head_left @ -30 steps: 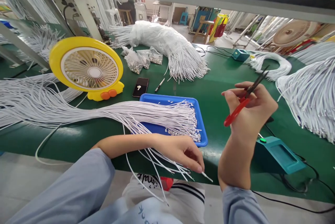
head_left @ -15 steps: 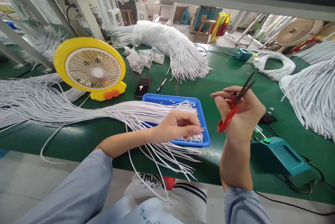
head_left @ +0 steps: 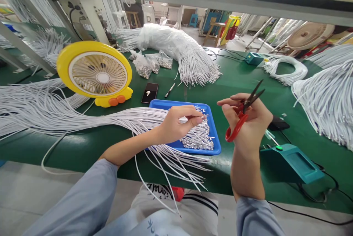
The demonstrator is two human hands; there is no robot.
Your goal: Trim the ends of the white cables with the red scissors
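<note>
Yellow fan [head_left: 103, 78] and phone [head_left: 150, 93] sit near the blue tray [head_left: 216, 139]; left fingers [head_left: 196, 121] pinch a cable [head_left: 205, 117], right fingers [head_left: 230, 113] grip scissors [head_left: 236, 128]

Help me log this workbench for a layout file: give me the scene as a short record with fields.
Surface: green workbench
Left hand: fingertips pinched over blue tray; held item unclear
Right hand: holds red-handled scissors, blades parted
In tray: ends of white cables
Beyond tray: smartphone, pen
At left: yellow fan
At right: teal device, purpose unclear
</note>
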